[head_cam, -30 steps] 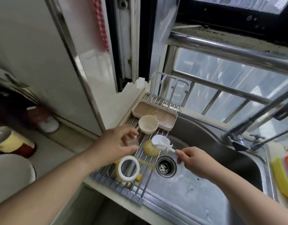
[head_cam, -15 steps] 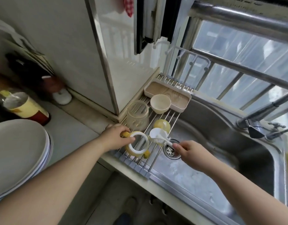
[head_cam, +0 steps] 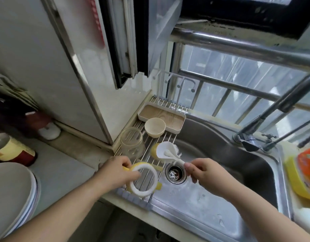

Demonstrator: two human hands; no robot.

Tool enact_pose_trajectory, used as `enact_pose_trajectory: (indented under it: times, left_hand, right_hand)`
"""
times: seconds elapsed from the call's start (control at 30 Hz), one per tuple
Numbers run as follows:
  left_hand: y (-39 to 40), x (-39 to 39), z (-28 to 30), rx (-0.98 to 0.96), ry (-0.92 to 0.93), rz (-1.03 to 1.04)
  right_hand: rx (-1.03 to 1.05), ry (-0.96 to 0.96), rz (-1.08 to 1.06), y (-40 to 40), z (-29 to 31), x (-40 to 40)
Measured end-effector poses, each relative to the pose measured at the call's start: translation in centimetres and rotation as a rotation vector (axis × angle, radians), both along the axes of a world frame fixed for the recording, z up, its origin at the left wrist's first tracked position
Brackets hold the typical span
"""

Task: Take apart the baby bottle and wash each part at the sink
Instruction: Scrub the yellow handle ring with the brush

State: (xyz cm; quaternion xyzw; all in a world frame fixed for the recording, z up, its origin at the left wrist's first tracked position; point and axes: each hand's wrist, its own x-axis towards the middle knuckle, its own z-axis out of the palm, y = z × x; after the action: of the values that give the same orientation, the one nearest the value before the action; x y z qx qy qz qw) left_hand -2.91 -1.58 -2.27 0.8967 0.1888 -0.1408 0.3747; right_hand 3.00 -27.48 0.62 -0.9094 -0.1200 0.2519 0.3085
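A stainless steel sink basin fills the lower right, with a round metal drain strainer near its left side and a chrome tap rising at the right by a barred window. A steel wire drying rack lies across the sink's left end. At the left edge, a stack of white plates sits on the grey worktop, with a red and yellow jar behind it.

At the rack's far end rests a shallow beige tray with a wood-grain base, and a small cream bowl-shaped cap overlaps its near rim. Just beside the cap, a clear glass baby bottle body stands upright on the rack.

The person's left hand curls its fingers around a white screw ring with yellow side handles, holding it at the rack's near edge. The right hand pinches the stem of a white bottle brush above the drain; the brush head lies in front of a yellow rounded piece, hiding most of it. An orange and yellow packet lies on the sink's right rim.
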Motion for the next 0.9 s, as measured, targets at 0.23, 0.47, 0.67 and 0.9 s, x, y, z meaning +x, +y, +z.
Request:
enact_pose_trajectory:
  times: [0.23,0.47,0.67,0.9]
  left_hand:
    - [-7.4,4.8,5.3,-0.332,-0.136,-0.226]
    - [-14.2,6.7,6.4,-0.604,-0.221,-0.356]
    - [-16.5,7.5,6.3,-0.585,-0.337,-0.439]
    - [-17.3,7.8,7.4,-0.722,-0.363,-0.435]
  right_hand:
    - [0.131,-0.179,-0.228,-5.5,5.4,-0.9]
    - [0.096,-0.249,-0.399,-8.6,7.3,-2.7]
    - [-0.013,-0.374,-0.527,-11.7,8.6,-2.5]
    - [0.009,-0.417,-0.57,-12.9,9.2,-2.0]
